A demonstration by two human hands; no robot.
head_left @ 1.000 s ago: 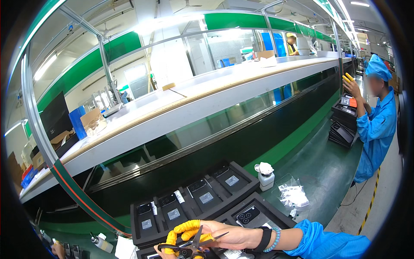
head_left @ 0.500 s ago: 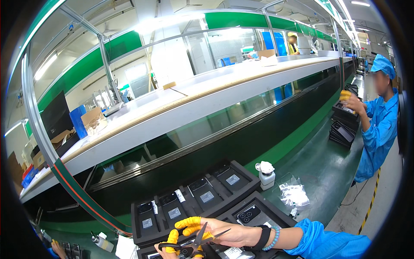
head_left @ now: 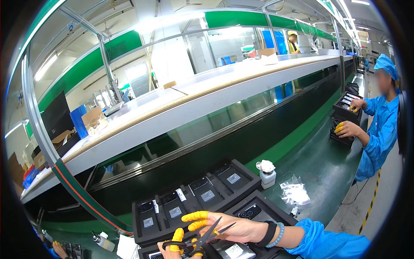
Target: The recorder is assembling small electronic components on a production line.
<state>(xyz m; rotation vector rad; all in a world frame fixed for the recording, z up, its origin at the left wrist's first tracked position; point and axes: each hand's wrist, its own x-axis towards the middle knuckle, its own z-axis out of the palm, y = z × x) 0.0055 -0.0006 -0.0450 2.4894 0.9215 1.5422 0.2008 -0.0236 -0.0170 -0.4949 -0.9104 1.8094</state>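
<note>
My left hand (head_left: pixel 172 247), with yellow finger cots, is at the bottom edge, closed around the black handles of a pair of scissors (head_left: pixel 206 240). The blades stand apart and point up and to the right. My right hand (head_left: pixel 235 228) reaches in from the right, its yellow-cotted fingers stretched leftward and apart, just behind the blades; I see nothing held in it. Beneath both hands lie black trays (head_left: pixel 254 188) holding black smartphones (head_left: pixel 208 195) with white labels. Another phone (head_left: pixel 249 213) sits beside my right wrist. The scissors and hands partly cover the nearest tray.
Right of the trays stand a white bottle (head_left: pixel 267 178) and a clear bag with white pieces (head_left: pixel 295 193). At the left are white sheets (head_left: pixel 127 247) and another bottle (head_left: pixel 103 242). A co-worker (head_left: pixel 379 125) handles stacked trays (head_left: pixel 346 108) at far right. A raised shelf (head_left: pixel 207 93) runs behind.
My hands and the scissors have shifted slightly up and to the right. The co-worker's hands have come down onto the stacked trays.
</note>
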